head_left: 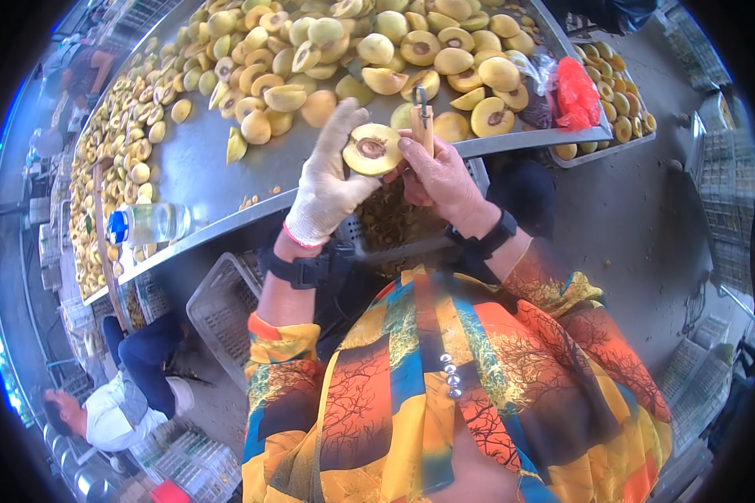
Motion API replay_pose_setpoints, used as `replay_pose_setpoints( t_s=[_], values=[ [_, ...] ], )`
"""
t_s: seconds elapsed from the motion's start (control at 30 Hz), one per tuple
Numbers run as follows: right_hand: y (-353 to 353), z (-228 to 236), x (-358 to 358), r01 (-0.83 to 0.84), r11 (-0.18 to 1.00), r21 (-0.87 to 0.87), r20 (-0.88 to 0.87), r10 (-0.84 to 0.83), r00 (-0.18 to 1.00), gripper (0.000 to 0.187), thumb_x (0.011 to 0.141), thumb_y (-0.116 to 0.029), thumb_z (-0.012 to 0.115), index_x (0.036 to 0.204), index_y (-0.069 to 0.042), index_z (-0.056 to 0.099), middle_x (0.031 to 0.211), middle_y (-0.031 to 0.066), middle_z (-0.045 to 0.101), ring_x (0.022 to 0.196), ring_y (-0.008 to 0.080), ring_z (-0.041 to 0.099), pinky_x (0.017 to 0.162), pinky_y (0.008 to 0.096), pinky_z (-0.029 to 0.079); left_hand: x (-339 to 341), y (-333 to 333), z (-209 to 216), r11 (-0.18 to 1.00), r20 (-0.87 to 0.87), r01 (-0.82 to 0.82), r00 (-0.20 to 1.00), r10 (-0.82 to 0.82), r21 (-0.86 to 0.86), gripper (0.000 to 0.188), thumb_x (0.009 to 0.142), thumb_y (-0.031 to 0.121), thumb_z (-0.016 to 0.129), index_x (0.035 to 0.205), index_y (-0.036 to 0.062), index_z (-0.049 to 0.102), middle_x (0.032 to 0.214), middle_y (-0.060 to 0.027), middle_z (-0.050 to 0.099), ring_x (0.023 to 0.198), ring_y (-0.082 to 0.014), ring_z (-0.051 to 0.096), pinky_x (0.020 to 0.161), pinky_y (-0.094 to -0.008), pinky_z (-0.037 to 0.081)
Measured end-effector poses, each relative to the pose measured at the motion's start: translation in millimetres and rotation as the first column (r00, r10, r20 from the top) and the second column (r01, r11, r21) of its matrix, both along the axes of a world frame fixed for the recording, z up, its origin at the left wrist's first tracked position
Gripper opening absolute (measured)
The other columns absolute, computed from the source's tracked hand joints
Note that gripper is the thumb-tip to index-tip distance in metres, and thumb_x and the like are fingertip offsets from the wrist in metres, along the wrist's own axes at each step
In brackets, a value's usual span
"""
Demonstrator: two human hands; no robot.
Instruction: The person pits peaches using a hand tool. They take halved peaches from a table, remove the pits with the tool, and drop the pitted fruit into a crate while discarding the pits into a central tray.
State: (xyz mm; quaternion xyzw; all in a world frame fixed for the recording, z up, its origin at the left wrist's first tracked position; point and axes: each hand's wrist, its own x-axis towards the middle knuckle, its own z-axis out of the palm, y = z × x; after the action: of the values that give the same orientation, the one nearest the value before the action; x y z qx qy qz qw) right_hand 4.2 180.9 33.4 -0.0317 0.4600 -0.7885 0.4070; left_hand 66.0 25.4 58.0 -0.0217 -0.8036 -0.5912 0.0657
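My left hand (329, 189), in a whitish knitted glove, grips a yellow peach half (372, 151) between thumb and fingers. Its cut face is turned up, and the brown pit hollow shows in the middle. Bare, my right hand (451, 178) is closed around a small tool with a light wooden handle (423, 132) and a dark metal loop at its top. The right thumb and fingertips meet the right edge of the peach half. The tool's lower end is hidden in the fingers. Both hands are just over the table's near edge.
A metal table (218, 168) bears a large heap of peach halves (310, 50). On it are a blue-capped bottle (155, 224) and a red plastic bag (577, 94). Below my hands sits a crate of scraps (386, 218). Another crate (637, 138) of peach halves stands right. A person (113, 411) sits lower left.
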Motion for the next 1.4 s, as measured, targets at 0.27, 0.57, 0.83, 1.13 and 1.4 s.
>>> replay_pose_setpoints(
  t_s=[0.27,0.57,0.83,1.13,1.4],
  values=[
    [-30,-22,37,0.122,0.988,0.09,-0.112,-0.112,0.987,0.028,0.086,-0.022,0.059,0.103,-0.003,0.047,0.067,0.0122,0.061,0.042,0.0165,0.052,0.039,0.0279,0.041,11,17,-35,0.229,0.481,-0.596,0.778,0.405,0.77,0.046,0.087,0.045,0.053,0.11,0.0051,0.049,0.099,-0.0083,0.056,0.091,-0.0212,0.056,0.079,-0.0343,0.047],
    [-12,-7,51,0.183,0.778,0.6,-0.713,0.417,0.564,0.031,0.083,-0.026,0.061,0.083,0.0,0.045,0.067,0.0253,0.057,0.067,0.0441,0.056,0.057,0.0482,0.044,14,11,-21,0.595,0.328,-0.621,0.78,0.533,0.51,0.054,0.094,0.048,0.036,0.101,-0.0015,0.057,0.088,-0.0105,0.06,0.077,-0.0167,0.058,0.071,-0.0272,0.048],
    [-11,-5,59,0.164,0.788,0.593,-0.702,0.406,0.585,0.024,0.083,-0.016,0.057,0.085,0.003,0.042,0.065,0.0263,0.056,0.066,0.0443,0.056,0.058,0.0496,0.043,14,24,-25,0.656,0.196,-0.63,0.766,0.612,0.416,0.053,0.094,0.046,0.036,0.098,-0.0012,0.059,0.087,-0.01,0.06,0.077,-0.0155,0.058,0.07,-0.0267,0.048],
    [0,-11,61,-0.021,0.729,0.684,-0.631,0.606,0.484,0.025,0.082,-0.018,0.057,0.089,0.003,0.046,0.068,0.0263,0.056,0.068,0.0452,0.056,0.058,0.0452,0.044,15,-16,-19,0.959,0.398,-0.167,0.915,0.065,0.227,0.057,0.092,0.047,0.039,0.092,-0.0055,0.062,0.079,-0.0128,0.064,0.074,-0.0175,0.06,0.073,-0.0262,0.047],
    [-12,12,68,-0.246,0.805,0.54,-0.206,0.41,0.888,0.023,0.084,-0.016,0.055,0.1,-0.002,0.047,0.062,0.0071,0.051,0.043,0.0137,0.049,0.041,0.0285,0.041,27,27,-34,0.588,0.232,-0.509,0.844,0.483,0.628,0.045,0.088,0.041,0.053,0.111,0.0019,0.051,0.093,-0.0131,0.061,0.08,-0.0215,0.06,0.068,-0.0319,0.051]
  ],
)
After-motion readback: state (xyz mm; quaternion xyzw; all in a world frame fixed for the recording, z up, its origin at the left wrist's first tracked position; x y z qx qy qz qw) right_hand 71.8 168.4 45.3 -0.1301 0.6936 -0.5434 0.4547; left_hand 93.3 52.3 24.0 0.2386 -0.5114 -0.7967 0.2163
